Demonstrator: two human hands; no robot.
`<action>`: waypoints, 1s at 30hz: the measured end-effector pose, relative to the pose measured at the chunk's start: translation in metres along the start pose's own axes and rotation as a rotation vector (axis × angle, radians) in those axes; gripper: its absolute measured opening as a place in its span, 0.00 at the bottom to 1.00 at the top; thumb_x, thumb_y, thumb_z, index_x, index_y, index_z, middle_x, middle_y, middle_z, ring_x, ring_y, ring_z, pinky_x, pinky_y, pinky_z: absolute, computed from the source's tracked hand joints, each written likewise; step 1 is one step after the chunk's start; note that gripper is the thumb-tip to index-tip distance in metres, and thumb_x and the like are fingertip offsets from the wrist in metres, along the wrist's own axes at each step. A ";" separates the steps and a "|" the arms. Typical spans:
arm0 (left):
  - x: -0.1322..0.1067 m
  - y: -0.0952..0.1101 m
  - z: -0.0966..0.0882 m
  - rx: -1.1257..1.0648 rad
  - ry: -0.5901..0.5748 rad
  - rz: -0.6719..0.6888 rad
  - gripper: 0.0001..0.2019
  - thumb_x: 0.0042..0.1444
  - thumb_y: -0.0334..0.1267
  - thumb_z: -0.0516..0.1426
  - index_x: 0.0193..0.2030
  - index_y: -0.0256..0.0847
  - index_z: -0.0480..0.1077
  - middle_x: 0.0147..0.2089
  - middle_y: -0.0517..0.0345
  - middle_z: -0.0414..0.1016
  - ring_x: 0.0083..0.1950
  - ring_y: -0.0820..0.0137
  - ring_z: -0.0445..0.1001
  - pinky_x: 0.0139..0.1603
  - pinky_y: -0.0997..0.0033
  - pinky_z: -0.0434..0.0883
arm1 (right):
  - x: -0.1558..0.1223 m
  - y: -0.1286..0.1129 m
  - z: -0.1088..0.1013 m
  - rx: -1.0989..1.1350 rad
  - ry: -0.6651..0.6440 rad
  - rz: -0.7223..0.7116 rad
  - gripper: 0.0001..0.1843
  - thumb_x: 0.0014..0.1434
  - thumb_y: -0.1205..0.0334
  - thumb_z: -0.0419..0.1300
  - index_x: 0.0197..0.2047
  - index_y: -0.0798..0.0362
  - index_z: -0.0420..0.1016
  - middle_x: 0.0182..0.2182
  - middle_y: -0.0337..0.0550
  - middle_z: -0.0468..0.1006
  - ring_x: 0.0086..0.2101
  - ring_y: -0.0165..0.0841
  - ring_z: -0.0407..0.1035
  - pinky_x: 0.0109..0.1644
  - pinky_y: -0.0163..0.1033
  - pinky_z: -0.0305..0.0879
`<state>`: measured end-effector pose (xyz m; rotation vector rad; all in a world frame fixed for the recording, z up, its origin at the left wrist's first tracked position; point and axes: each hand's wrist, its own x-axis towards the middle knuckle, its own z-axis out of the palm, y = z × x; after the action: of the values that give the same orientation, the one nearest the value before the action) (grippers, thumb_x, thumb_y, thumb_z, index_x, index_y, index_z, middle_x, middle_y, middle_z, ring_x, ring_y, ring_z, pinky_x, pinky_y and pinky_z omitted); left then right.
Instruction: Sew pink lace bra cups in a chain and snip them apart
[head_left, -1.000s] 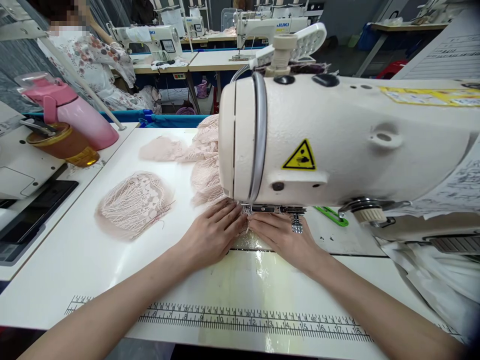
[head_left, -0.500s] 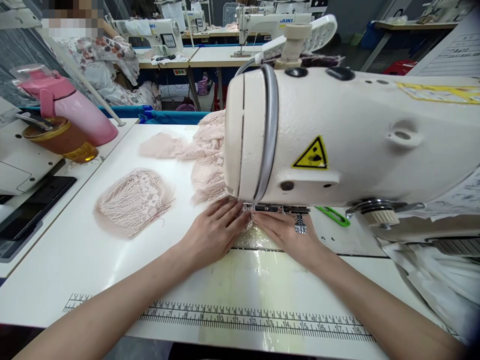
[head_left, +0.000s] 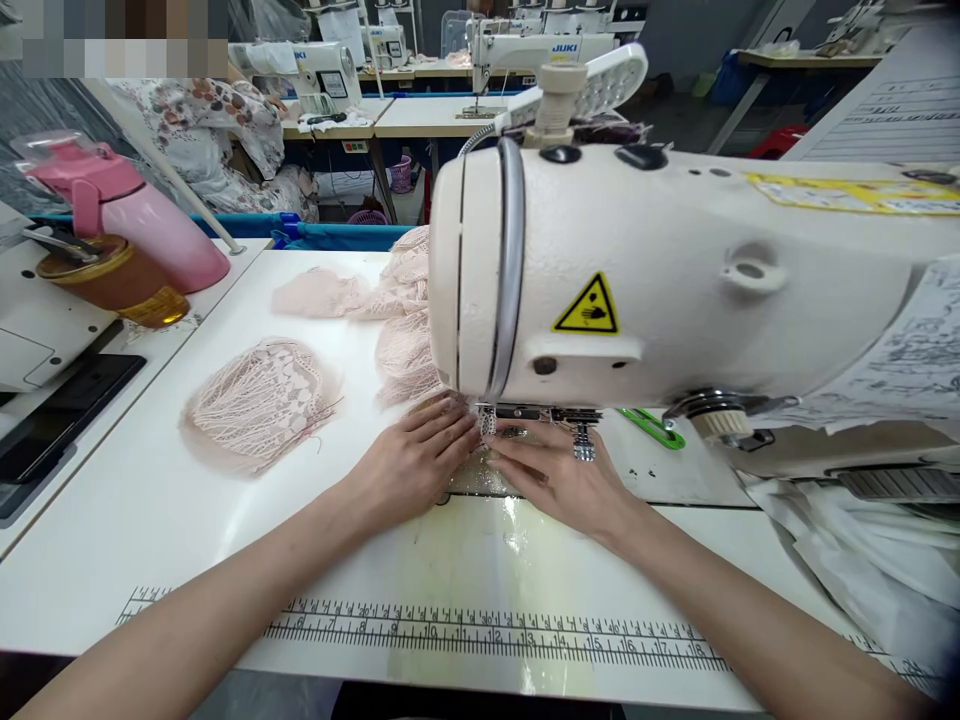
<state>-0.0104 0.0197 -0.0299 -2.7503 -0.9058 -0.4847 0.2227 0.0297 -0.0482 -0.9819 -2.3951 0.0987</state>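
Observation:
Both my hands lie flat on the table under the head of a cream sewing machine (head_left: 675, 270). My left hand (head_left: 416, 462) has its fingers stretched toward the presser foot (head_left: 491, 420), resting on pale pink lace fabric (head_left: 409, 355). My right hand (head_left: 559, 478) presses down just right of the needle, fingers extended and together. The piece under the foot is mostly hidden by my fingers and the machine head.
A stack of pink lace pieces (head_left: 259, 405) lies to the left, more lace (head_left: 319, 293) behind it. A pink bottle (head_left: 135, 215) and a brown jar (head_left: 112, 280) stand far left. Green snips (head_left: 651, 426) lie behind my right hand. Papers (head_left: 862, 560) sit at the right. Another person (head_left: 217, 130) works beyond.
My hands stay at the presser foot, fingers shifting slightly. The view has swung a little, so the machine head appears shifted left.

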 end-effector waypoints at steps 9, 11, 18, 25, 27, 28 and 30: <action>0.002 -0.005 -0.003 -0.038 0.014 -0.019 0.17 0.63 0.29 0.49 0.54 0.30 0.72 0.55 0.46 0.76 0.56 0.61 0.75 0.61 0.53 0.72 | 0.001 -0.006 -0.003 -0.068 -0.070 0.041 0.17 0.67 0.50 0.50 0.50 0.40 0.78 0.49 0.39 0.79 0.34 0.36 0.74 0.46 0.49 0.64; 0.004 -0.005 -0.003 -0.017 0.022 -0.018 0.16 0.63 0.28 0.48 0.53 0.29 0.72 0.54 0.45 0.76 0.55 0.61 0.76 0.60 0.54 0.73 | 0.002 -0.006 -0.004 -0.086 -0.065 0.033 0.18 0.68 0.49 0.49 0.50 0.39 0.78 0.48 0.38 0.79 0.33 0.36 0.74 0.48 0.50 0.64; 0.003 -0.003 -0.002 0.023 0.019 -0.040 0.16 0.64 0.28 0.49 0.53 0.29 0.72 0.55 0.44 0.75 0.56 0.59 0.75 0.60 0.53 0.73 | 0.003 -0.006 -0.001 -0.190 -0.016 0.019 0.18 0.67 0.49 0.50 0.53 0.40 0.77 0.45 0.44 0.80 0.31 0.36 0.74 0.49 0.52 0.65; 0.003 0.000 0.000 0.087 0.037 -0.044 0.16 0.64 0.29 0.48 0.52 0.29 0.73 0.54 0.44 0.76 0.56 0.59 0.75 0.60 0.55 0.73 | -0.001 -0.006 0.007 -0.297 0.065 0.015 0.19 0.66 0.48 0.51 0.53 0.41 0.76 0.42 0.46 0.81 0.34 0.39 0.73 0.45 0.49 0.65; 0.003 0.001 0.001 0.096 0.038 -0.047 0.16 0.64 0.28 0.49 0.52 0.27 0.73 0.54 0.43 0.76 0.56 0.58 0.75 0.60 0.55 0.73 | -0.002 -0.006 0.010 -0.340 0.094 0.009 0.19 0.65 0.47 0.53 0.54 0.41 0.75 0.42 0.46 0.81 0.34 0.40 0.73 0.43 0.48 0.64; 0.004 0.002 0.001 0.100 0.040 -0.045 0.16 0.63 0.28 0.49 0.52 0.27 0.73 0.54 0.43 0.76 0.56 0.58 0.75 0.60 0.55 0.73 | -0.003 -0.005 0.011 -0.356 0.102 0.003 0.19 0.65 0.47 0.53 0.55 0.41 0.75 0.42 0.45 0.81 0.34 0.40 0.73 0.43 0.48 0.63; 0.004 0.003 0.002 0.114 0.052 -0.044 0.16 0.63 0.28 0.49 0.52 0.27 0.73 0.53 0.44 0.77 0.55 0.58 0.75 0.60 0.55 0.73 | -0.003 -0.004 0.012 -0.379 0.110 -0.011 0.19 0.65 0.47 0.54 0.55 0.42 0.74 0.42 0.44 0.81 0.34 0.40 0.74 0.42 0.47 0.62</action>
<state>-0.0055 0.0201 -0.0306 -2.6084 -0.9527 -0.4944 0.2159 0.0261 -0.0583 -1.1068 -2.3634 -0.4164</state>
